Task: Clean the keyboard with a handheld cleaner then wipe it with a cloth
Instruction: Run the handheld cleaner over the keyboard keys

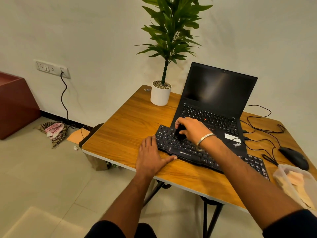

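On top of the wooden table (pixel 130 121), the black keyboard (pixel 192 150) sits at an angle, its far edge propped on the front lip of an open laptop (pixel 214 103) — so it's tilted a bit instead of lying flat. That's probably why the left hand (pixel 151 157) is planted right at its left end, fingers straight and spread with the thumb stretched along the near edge, bracing the thing so it doesn't skate around.

The right hand (pixel 190 128) is curled around a small dark handheld cleaner (pixel 180 133), tip down on the upper-left block of keys. It's mostly hidden by the fingers, so I can't tell what kind of cleaner it really is. Looks to me like the cleaning pass is underway and only at the left end so far, with the whole right side yet to do.

Keyboard itself: full size, matte black, white legends, a logo on the front strip. Dust or crumbs — too small to make out from this angle.

Off to the right, a clear plastic container (pixel 291 179) holds a pale peach cloth (pixel 298 182), presumably parked there for the wipe afterward. A mouse (pixel 294 158) sits just behind it.
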